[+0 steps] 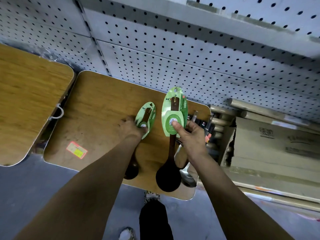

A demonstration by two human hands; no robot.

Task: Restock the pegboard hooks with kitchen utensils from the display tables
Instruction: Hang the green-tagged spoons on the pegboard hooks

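Note:
Two dark wooden ladles with green oval card labels are over the brown display table point(97, 108). My right hand point(190, 134) grips the larger ladle point(168, 177) at its green card point(174, 110), thumb pressed on the label, lifting it above the table. My left hand point(131, 127) holds the smaller ladle point(132, 168) at its green card point(146, 116), close to the tabletop. A metal spoon point(186, 175) and other packaged utensils point(206, 123) lie under and beside my right hand. The grey pegboard point(190, 54) rises behind the table; no hooks show in this view.
A second brown table point(26, 94) stands to the left, with a narrow gap between the two. Cardboard boxes point(270, 146) and wooden rods point(242, 108) lie to the right. An orange and yellow sticker point(77, 150) is on the tabletop. My leg and shoe show below on grey floor.

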